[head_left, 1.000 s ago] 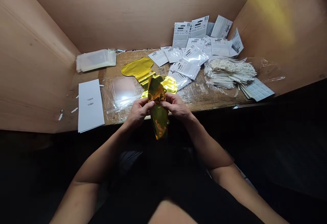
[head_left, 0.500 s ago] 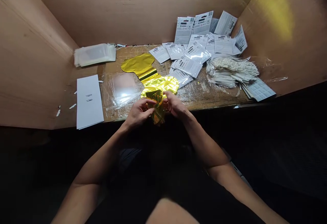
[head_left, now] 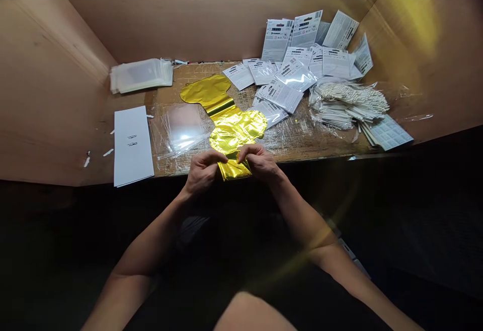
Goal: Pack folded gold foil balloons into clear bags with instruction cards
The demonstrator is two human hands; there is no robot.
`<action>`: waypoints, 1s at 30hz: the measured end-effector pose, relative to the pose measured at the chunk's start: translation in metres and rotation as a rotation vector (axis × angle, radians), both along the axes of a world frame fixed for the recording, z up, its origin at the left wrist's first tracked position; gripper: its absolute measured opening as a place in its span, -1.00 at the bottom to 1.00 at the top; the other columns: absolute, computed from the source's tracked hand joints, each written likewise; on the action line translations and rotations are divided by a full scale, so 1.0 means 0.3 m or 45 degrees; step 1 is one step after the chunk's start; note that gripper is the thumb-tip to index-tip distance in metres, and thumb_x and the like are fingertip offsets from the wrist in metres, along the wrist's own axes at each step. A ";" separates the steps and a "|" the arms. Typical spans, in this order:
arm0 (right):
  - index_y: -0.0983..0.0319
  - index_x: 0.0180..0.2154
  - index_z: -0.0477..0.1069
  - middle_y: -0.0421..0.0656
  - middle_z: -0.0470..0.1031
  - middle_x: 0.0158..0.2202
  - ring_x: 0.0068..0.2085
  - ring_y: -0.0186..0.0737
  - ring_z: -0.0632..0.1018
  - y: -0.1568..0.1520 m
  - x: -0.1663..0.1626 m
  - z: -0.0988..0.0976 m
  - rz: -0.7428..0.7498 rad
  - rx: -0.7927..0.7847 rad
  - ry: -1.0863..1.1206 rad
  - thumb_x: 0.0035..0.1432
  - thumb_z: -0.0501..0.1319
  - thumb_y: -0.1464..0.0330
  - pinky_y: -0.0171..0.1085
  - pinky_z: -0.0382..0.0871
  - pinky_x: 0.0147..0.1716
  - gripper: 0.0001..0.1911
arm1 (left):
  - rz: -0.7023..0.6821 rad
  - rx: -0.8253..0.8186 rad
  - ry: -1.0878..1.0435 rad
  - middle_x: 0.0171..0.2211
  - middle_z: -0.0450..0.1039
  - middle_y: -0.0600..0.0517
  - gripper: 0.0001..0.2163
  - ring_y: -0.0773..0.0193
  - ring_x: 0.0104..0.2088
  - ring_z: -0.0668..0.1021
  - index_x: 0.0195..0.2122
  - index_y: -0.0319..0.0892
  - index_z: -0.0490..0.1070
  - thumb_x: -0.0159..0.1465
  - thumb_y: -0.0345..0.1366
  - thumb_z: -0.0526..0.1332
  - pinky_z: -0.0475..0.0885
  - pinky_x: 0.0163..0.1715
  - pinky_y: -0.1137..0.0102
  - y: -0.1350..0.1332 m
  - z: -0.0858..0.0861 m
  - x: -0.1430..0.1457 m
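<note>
Between my hands, at the front edge of the bench, is a folded gold foil balloon (head_left: 234, 169). My left hand (head_left: 203, 171) pinches its left side between thumb and fingers. On the other side my right hand (head_left: 260, 162) grips the upper right corner, fingers curled. Just beyond my fingers lies more flat gold foil (head_left: 237, 129), shiny and rounded at its ends, stretching back to the upper left. Whether it joins the folded piece, I cannot tell.
Printed white packets (head_left: 282, 94) are heaped at the back right. Bagged white sticks (head_left: 349, 102) lie before them, beside a sticker sheet (head_left: 391, 132). Leftward are clear sleeves (head_left: 141, 75), white cards (head_left: 133, 157) and transparent film (head_left: 184, 127). Cardboard walls (head_left: 196, 14) enclose the bench.
The loose, crumpled foil between my hands is now a flat, compact fold. Both hands have closed more tightly on its sides. The view has shifted slightly.
</note>
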State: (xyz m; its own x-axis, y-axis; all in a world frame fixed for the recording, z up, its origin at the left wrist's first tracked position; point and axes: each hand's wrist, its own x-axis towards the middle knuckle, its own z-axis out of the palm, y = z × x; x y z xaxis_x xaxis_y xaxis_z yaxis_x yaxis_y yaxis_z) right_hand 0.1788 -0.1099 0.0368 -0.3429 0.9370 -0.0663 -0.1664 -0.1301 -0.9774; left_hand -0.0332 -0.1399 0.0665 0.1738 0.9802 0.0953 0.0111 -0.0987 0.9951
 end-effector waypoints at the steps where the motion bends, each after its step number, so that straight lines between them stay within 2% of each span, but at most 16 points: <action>1: 0.18 -0.50 0.45 -0.20 0.45 -0.42 -0.37 -0.26 0.41 0.002 0.008 0.004 0.004 0.033 -0.043 0.01 0.28 0.26 -0.27 0.35 -0.33 -0.86 | -0.031 0.103 0.092 -0.31 0.58 -0.01 -0.90 0.20 -0.27 0.60 -0.34 -0.16 0.61 0.27 -0.29 0.31 0.55 -0.20 0.30 0.002 0.013 -0.013; 3: 0.18 -0.51 0.45 -0.19 0.45 -0.40 -0.36 -0.25 0.40 0.009 0.024 0.024 0.055 0.073 -0.133 0.02 0.22 0.30 -0.27 0.33 -0.32 -0.87 | -0.172 0.224 0.255 -0.23 0.59 -0.05 -0.79 0.14 -0.16 0.61 -0.26 -0.14 0.68 0.32 -0.32 0.21 0.56 -0.07 0.23 0.009 0.035 -0.039; 5: 0.17 -0.45 0.49 -0.21 0.41 -0.45 -0.40 -0.26 0.37 0.014 0.038 0.055 0.116 0.068 -0.215 0.09 0.21 0.29 -0.27 0.29 -0.37 -0.86 | -0.238 0.293 0.347 -0.16 0.57 -0.07 -0.75 0.13 -0.12 0.62 -0.14 -0.12 0.71 0.39 -0.30 0.19 0.57 -0.05 0.21 0.011 0.045 -0.056; 7: 0.14 -0.31 0.55 -0.24 0.36 -0.49 -0.44 -0.26 0.34 0.015 0.047 0.092 0.150 0.055 -0.278 0.22 0.22 0.22 -0.27 0.27 -0.41 -0.82 | -0.177 0.397 0.416 -0.11 0.56 -0.07 -0.81 0.14 -0.11 0.62 -0.07 -0.11 0.69 0.41 -0.27 0.28 0.58 -0.05 0.23 0.002 0.038 -0.063; 9: 0.12 -0.18 0.58 -0.24 0.42 -0.46 -0.42 -0.23 0.38 0.009 0.049 0.127 0.220 0.100 -0.352 0.29 0.26 0.14 -0.26 0.30 -0.39 -0.77 | -0.116 0.511 0.498 -0.08 0.55 -0.08 -0.84 0.16 -0.11 0.63 -0.03 -0.09 0.67 0.41 -0.29 0.35 0.58 -0.05 0.25 -0.014 0.019 -0.068; 10: 0.12 -0.16 0.59 -0.22 0.47 -0.43 -0.39 -0.21 0.42 0.006 0.047 0.141 0.291 0.154 -0.412 0.29 0.28 0.13 -0.25 0.32 -0.36 -0.76 | -0.141 0.543 0.530 -0.07 0.55 -0.08 -0.84 0.16 -0.10 0.64 -0.01 -0.08 0.66 0.42 -0.30 0.34 0.59 -0.04 0.26 -0.024 0.009 -0.072; 13: 0.15 -0.31 0.61 -0.18 0.55 -0.39 -0.33 -0.17 0.48 -0.001 0.025 0.168 0.563 0.385 -0.688 0.29 0.30 0.19 -0.23 0.32 -0.31 -0.79 | -0.368 0.507 0.546 -0.08 0.60 -0.12 -0.84 0.15 -0.11 0.66 -0.04 -0.09 0.66 0.47 -0.33 0.27 0.59 -0.06 0.26 -0.051 -0.009 -0.100; 15: 0.14 -0.36 0.63 -0.18 0.57 -0.39 -0.33 -0.17 0.50 -0.002 -0.006 0.173 0.679 0.473 -0.837 0.28 0.29 0.22 -0.24 0.30 -0.32 -0.79 | -0.512 0.443 0.528 -0.12 0.63 -0.13 -0.85 0.14 -0.15 0.67 -0.09 -0.08 0.68 0.44 -0.35 0.29 0.57 -0.12 0.26 -0.062 -0.003 -0.126; 18: 0.11 -0.32 0.66 -0.19 0.59 -0.40 -0.36 -0.15 0.52 -0.008 -0.061 0.174 0.755 0.436 -0.806 0.30 0.27 0.17 -0.23 0.30 -0.37 -0.75 | -0.627 0.340 0.542 -0.15 0.64 -0.11 -0.83 0.12 -0.17 0.66 -0.14 -0.06 0.69 0.42 -0.35 0.27 0.54 -0.15 0.27 -0.054 0.026 -0.182; 19: 0.11 -0.33 0.65 -0.19 0.58 -0.40 -0.36 -0.15 0.52 -0.011 -0.075 0.172 0.738 0.419 -0.755 0.32 0.25 0.15 -0.23 0.29 -0.38 -0.73 | -0.600 0.301 0.559 -0.16 0.65 -0.11 -0.83 0.11 -0.17 0.66 -0.13 -0.07 0.68 0.44 -0.32 0.25 0.54 -0.15 0.26 -0.042 0.037 -0.213; 21: 0.11 -0.37 0.61 -0.19 0.54 -0.43 -0.38 -0.14 0.50 -0.016 -0.087 0.165 0.631 0.397 -0.664 0.32 0.25 0.11 -0.21 0.30 -0.38 -0.69 | -0.298 0.194 0.673 -0.17 0.64 -0.12 -0.82 0.08 -0.17 0.65 -0.10 -0.13 0.65 0.46 -0.23 0.25 0.54 -0.11 0.22 0.001 0.049 -0.313; 23: 0.11 -0.36 0.60 -0.19 0.53 -0.43 -0.38 -0.15 0.50 -0.022 -0.080 0.153 0.509 0.351 -0.617 0.31 0.27 0.07 -0.20 0.32 -0.37 -0.69 | 0.364 0.020 0.943 -0.17 0.61 -0.16 -0.77 0.00 -0.10 0.62 -0.09 -0.21 0.60 0.40 -0.14 0.34 0.53 -0.03 0.15 0.055 0.043 -0.458; 25: 0.10 -0.35 0.61 -0.18 0.55 -0.42 -0.38 -0.13 0.51 -0.029 -0.065 0.139 0.453 0.280 -0.604 0.30 0.28 0.02 -0.19 0.35 -0.36 -0.67 | 0.839 -0.216 1.259 -0.04 0.58 -0.28 -0.58 -0.19 0.12 0.56 0.00 -0.28 0.53 0.23 -0.13 0.51 0.46 0.12 0.02 0.103 0.018 -0.621; 27: 0.10 -0.34 0.61 -0.16 0.58 -0.38 -0.35 -0.11 0.54 -0.036 -0.052 0.126 0.435 0.228 -0.608 0.28 0.30 -0.01 -0.18 0.38 -0.35 -0.65 | 0.991 -0.427 1.389 0.00 0.55 -0.40 -0.46 -0.32 0.18 0.52 -0.02 -0.33 0.48 0.13 -0.11 0.59 0.42 0.14 -0.05 0.129 -0.016 -0.758; 28: 0.11 -0.34 0.61 -0.15 0.59 -0.37 -0.34 -0.09 0.55 -0.039 -0.049 0.120 0.421 0.205 -0.605 0.26 0.32 -0.02 -0.17 0.39 -0.34 -0.64 | 1.013 -0.463 1.390 -0.03 0.56 -0.40 -0.47 -0.32 0.15 0.55 -0.07 -0.33 0.46 0.10 -0.13 0.61 0.43 0.10 -0.03 0.132 -0.032 -0.807; 30: 0.12 -0.32 0.62 -0.14 0.61 -0.35 -0.32 -0.08 0.57 -0.042 -0.048 0.109 0.363 0.159 -0.582 0.24 0.34 -0.04 -0.16 0.42 -0.32 -0.63 | 1.026 -0.421 1.344 -0.15 0.58 -0.29 -0.56 -0.18 0.05 0.61 -0.19 -0.29 0.43 0.12 -0.16 0.59 0.43 0.05 0.08 0.125 -0.054 -0.863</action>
